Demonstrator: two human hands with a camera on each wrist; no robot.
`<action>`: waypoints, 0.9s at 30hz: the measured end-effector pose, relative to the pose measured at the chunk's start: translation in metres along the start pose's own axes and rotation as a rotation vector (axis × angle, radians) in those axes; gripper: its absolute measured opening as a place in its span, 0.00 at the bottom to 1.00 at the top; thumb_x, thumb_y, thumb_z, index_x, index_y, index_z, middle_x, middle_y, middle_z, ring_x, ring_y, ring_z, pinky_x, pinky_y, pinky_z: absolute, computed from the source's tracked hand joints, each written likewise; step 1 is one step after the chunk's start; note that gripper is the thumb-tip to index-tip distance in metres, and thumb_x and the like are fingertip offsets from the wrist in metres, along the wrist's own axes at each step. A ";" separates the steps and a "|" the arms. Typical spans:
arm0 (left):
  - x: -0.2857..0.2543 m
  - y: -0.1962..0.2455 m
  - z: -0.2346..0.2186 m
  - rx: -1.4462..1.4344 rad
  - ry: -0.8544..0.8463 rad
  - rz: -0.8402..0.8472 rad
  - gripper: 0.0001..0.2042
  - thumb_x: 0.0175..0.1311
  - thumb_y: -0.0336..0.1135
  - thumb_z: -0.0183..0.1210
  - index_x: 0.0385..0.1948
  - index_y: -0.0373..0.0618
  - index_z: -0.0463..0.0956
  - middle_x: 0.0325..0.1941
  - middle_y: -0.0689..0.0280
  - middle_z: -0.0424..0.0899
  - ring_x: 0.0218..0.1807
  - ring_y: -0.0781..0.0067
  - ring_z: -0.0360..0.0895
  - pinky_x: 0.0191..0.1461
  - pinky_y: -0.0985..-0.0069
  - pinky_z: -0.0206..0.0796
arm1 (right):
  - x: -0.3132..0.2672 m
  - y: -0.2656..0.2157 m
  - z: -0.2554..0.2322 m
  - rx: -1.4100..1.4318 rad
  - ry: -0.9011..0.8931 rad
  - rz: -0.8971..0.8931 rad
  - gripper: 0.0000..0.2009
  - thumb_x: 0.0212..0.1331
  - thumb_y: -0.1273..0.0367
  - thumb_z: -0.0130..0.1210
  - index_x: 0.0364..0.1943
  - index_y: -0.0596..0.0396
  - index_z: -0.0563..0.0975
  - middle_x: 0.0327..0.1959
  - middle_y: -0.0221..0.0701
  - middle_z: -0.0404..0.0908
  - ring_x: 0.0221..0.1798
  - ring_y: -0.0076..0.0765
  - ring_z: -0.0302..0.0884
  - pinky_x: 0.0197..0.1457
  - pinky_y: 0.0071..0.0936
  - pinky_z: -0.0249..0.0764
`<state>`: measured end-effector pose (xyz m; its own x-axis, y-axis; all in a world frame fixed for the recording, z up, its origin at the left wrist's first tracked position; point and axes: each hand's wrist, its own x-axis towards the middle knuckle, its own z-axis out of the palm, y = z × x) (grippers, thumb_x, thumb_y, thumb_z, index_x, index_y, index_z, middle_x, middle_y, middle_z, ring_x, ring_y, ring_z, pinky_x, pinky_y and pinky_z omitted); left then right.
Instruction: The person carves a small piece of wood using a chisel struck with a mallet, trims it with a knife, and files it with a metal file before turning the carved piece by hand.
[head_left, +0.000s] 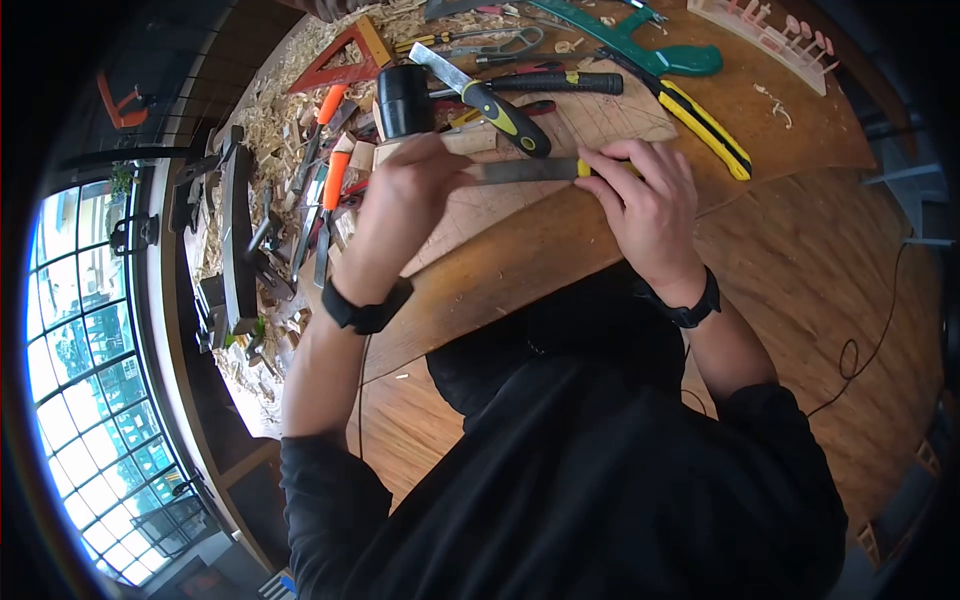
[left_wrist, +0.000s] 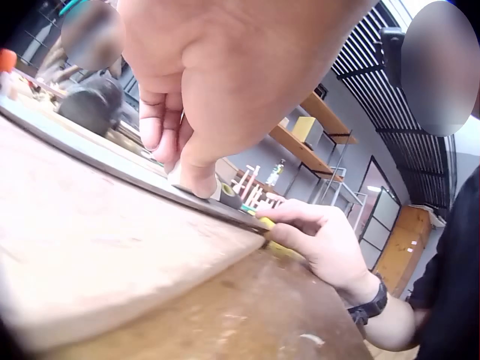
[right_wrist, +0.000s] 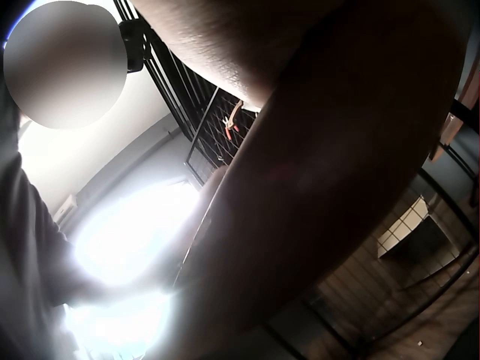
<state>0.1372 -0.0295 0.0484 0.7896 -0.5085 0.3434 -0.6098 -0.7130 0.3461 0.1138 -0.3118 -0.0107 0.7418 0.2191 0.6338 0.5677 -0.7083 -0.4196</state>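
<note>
A flat grey metal blade (head_left: 528, 172) lies across the near part of the board between both hands; its long edge shows in the left wrist view (left_wrist: 105, 163). The left hand (head_left: 405, 195), blurred in the head view, covers the blade's left part. In the left wrist view, that hand (left_wrist: 217, 82) has its thumb against the blade and its other fingers bent behind it. The right hand (head_left: 652, 208) pinches the blade's yellow end (head_left: 583, 169) between thumb and fingers. In the right wrist view, skin (right_wrist: 217, 45) and a large dark surface fill much of the picture.
Behind the blade lie a chisel with a green-black handle (head_left: 510, 122), a black mallet (head_left: 404, 100), a yellow-black tool (head_left: 705, 128) and a green saw handle (head_left: 690, 60). Wood shavings (head_left: 265, 130), orange-handled tools (head_left: 337, 180) and a metal plane (head_left: 237, 240) crowd the left side.
</note>
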 end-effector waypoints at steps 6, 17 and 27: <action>0.022 0.021 0.031 -0.082 0.081 0.148 0.10 0.54 0.24 0.75 0.38 0.38 0.89 0.32 0.58 0.82 0.35 0.54 0.83 0.40 0.62 0.76 | -0.001 0.001 0.000 -0.020 -0.007 -0.008 0.15 0.57 0.65 0.74 0.49 0.49 0.89 0.41 0.22 0.81 0.47 0.33 0.80 0.50 0.36 0.69; 0.020 0.023 0.030 -0.063 0.034 0.127 0.11 0.52 0.18 0.64 0.36 0.40 0.89 0.36 0.58 0.83 0.42 0.53 0.84 0.47 0.59 0.79 | 0.000 0.001 0.001 -0.022 -0.018 -0.019 0.15 0.57 0.66 0.74 0.49 0.48 0.89 0.41 0.22 0.82 0.45 0.34 0.80 0.50 0.36 0.69; 0.000 0.001 0.010 0.013 -0.003 -0.011 0.10 0.53 0.19 0.72 0.37 0.38 0.90 0.33 0.58 0.84 0.38 0.54 0.84 0.43 0.61 0.78 | -0.003 0.001 0.003 -0.024 -0.010 0.005 0.15 0.55 0.66 0.75 0.48 0.48 0.89 0.42 0.22 0.82 0.45 0.34 0.80 0.50 0.36 0.70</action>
<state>0.1369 -0.0353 0.0401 0.7966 -0.5016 0.3374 -0.5998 -0.7251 0.3384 0.1127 -0.3115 -0.0149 0.7483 0.2219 0.6252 0.5551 -0.7254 -0.4070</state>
